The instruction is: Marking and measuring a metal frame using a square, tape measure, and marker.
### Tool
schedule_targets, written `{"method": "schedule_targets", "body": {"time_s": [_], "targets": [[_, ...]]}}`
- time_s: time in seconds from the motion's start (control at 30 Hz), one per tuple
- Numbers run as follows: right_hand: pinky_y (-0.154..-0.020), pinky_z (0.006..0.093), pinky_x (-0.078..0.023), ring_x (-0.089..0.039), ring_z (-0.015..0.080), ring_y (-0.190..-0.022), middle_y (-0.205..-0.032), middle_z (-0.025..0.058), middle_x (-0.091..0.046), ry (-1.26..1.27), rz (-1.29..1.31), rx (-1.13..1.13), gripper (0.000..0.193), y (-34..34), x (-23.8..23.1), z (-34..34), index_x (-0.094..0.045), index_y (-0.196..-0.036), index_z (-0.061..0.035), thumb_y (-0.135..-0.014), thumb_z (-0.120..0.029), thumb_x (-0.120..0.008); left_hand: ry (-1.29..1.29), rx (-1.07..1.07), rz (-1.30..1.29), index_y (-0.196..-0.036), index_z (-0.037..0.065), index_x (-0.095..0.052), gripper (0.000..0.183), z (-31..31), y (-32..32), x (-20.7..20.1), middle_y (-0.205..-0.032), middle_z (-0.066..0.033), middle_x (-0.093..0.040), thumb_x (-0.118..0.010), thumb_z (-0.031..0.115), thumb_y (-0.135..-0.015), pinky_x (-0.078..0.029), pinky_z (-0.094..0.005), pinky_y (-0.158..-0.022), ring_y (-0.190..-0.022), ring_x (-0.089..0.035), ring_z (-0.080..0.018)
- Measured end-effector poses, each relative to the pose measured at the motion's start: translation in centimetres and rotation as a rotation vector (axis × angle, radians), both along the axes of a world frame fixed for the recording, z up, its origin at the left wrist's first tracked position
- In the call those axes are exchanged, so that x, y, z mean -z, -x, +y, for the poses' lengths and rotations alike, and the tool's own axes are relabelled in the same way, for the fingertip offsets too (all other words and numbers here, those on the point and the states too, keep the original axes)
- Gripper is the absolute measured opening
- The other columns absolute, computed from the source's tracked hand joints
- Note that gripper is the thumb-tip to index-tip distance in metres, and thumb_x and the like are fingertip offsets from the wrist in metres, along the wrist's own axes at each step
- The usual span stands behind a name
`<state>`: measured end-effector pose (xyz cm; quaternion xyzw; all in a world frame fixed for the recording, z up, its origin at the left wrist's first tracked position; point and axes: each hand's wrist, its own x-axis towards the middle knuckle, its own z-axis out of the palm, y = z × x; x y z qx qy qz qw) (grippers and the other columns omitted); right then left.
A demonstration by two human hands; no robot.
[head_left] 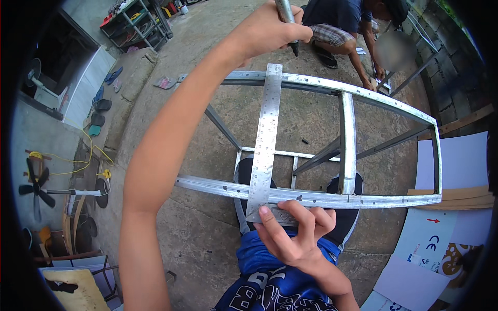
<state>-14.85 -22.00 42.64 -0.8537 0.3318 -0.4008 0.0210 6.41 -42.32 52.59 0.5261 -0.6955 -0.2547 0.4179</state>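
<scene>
Though near, co-worker beyond frame.

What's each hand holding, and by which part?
Left hand: a marker, gripped around its barrel, dark tip pointing down. Right hand: a metal square, held at its short arm, near the corner.

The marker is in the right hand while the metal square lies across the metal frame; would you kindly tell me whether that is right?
Not quite: the head view shows the marker in the left hand; the metal square does lie across the metal frame.
</scene>
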Motion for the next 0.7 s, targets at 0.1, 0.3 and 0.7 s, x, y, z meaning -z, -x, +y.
{"method": "schedule_targets", "body": {"time_s": [0.1, 0.3, 0.7], "targets": [[-0.077, 0.0377, -0.022, -0.034, 0.0175, -0.086, -0.099, -0.0047, -0.055, 0.0, -0.051, -0.008, 0.036, -1.4, -0.1, 0.3, -0.064, -0.1, -0.0252, -0.065, -0.029, -0.073, 0.047, -0.167, -0.16, -0.058, 0.012, -0.04, 0.034, 0.6, -1.1, -1.2, -0.052, 0.0058, -0.036, -0.066, 0.022, -0.076, -0.03, -0.0222, -0.046, -0.049, -0.038, -0.0044], [-0.077, 0.0399, -0.022, -0.033, 0.0209, -0.088, -0.1, -0.0013, -0.053, 0.028, -0.05, -0.05, 0.038, -3.2, 0.0, 0.9, -0.065, -0.102, -0.0221, -0.065, -0.026, -0.074, 0.098, -0.139, -0.14, -0.058, 0.01, -0.046, 0.043, 0.0, -0.3, 0.0, -0.05, 0.0025, -0.042, -0.072, 0.041, -0.075, -0.035, -0.0239, -0.048, -0.048, -0.044, -0.0078], [-0.077, 0.0402, -0.019, -0.038, 0.019, -0.093, -0.103, -0.0018, -0.056, -0.008, -0.093, -0.057, 0.034, -5.2, -0.4, 1.7, -0.065, -0.1, -0.0216, -0.067, -0.025, -0.072, 0.075, -0.146, -0.057, -0.074, 0.009, -0.05, 0.036, 1.2, -1.1, -1.3, -0.06, 0.0005, -0.053, -0.071, 0.038, -0.079, -0.038, -0.0212, -0.05, -0.056, -0.051, -0.006]]}}
